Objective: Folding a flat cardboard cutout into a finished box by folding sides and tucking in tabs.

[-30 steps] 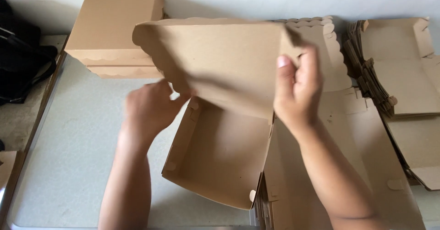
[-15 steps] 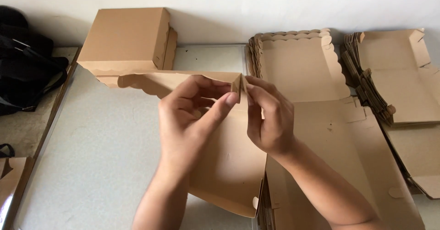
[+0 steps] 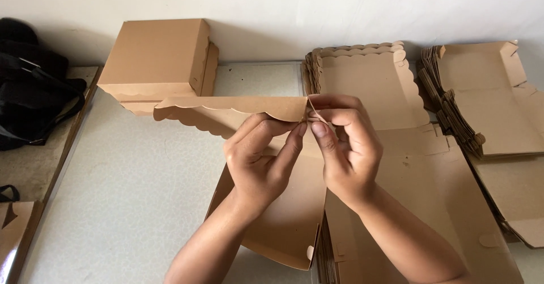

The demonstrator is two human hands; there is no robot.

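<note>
A half-folded brown cardboard box (image 3: 283, 227) lies open in front of me, its scalloped lid flap (image 3: 226, 109) raised edge-on. My left hand (image 3: 260, 159) pinches the flap's right corner from below. My right hand (image 3: 345, 148) pinches the same corner, bending a small tab there. Both hands meet at about the middle of the view, above the box's open tray.
A finished closed cardboard box (image 3: 161, 60) stands at the back left. A stack of flat scalloped box blanks (image 3: 391, 114) lies to the right, with another stack (image 3: 493, 108) at the far right. A black bag (image 3: 31, 86) sits at the left edge. The table (image 3: 130, 205) is pale grey.
One second ago the lid flap was spread wide and held up by both hands. It has since come down edge-on, and both hands have closed in on its right corner.
</note>
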